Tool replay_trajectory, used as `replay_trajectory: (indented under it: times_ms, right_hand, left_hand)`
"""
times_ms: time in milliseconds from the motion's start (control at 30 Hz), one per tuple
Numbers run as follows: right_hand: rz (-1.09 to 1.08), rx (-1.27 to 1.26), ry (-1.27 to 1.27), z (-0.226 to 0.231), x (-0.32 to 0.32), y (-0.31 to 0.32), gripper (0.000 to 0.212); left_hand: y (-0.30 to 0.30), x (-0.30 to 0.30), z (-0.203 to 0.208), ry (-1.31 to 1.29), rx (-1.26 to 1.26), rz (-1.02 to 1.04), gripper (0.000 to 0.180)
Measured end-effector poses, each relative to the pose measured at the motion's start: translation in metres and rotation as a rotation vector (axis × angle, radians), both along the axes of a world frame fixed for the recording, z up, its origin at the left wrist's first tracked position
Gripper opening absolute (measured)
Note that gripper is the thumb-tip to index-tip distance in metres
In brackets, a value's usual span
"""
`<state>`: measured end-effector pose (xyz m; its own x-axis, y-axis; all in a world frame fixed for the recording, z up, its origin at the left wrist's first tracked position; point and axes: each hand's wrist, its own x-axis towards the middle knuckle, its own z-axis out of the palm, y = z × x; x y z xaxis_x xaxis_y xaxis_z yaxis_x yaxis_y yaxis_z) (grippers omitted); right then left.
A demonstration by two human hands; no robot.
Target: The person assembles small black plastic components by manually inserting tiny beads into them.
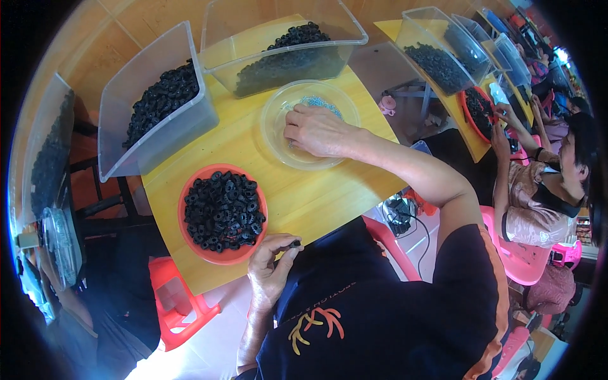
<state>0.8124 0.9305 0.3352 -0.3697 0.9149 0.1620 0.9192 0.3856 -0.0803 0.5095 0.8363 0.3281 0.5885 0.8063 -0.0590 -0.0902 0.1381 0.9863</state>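
My left hand is closed at the table's near edge, pinching a small black plastic part between thumb and forefinger. Just beyond it stands a round orange-red bowl heaped with black ring-like parts. My right hand reaches into a clear round plastic bowl. Its fingers are curled down, and their tips are hidden, so what they grip cannot be made out. Tiny light-blue pieces lie against that bowl's far side, beyond the knuckles.
Clear plastic bins with black parts stand along the yellow table's far and left edges. A red stool is at the lower left. To the right, a co-worker handles parts over a red bowl.
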Motion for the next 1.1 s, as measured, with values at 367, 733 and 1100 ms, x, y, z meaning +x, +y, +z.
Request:
replay_trajectory:
  times_ms: [367, 733, 1100]
  right_hand:
    - [-0.21, -0.338, 0.68, 0.039, -0.019, -0.022, 0.016]
    - [0.122, -0.426, 0.799, 0.08, -0.088, -0.058, 0.015]
    - [0.245, -0.266, 0.404, 0.083, -0.121, -0.065, 0.014]
  left_hand:
    - [0.014, -0.013, 0.018, -0.194, -0.093, 0.084, 0.016]
    - [0.03, -0.014, 0.019, -0.108, -0.043, 0.116, 0.022]
    - [0.025, -0.036, 0.008, -0.022, 0.076, 0.144, 0.017]
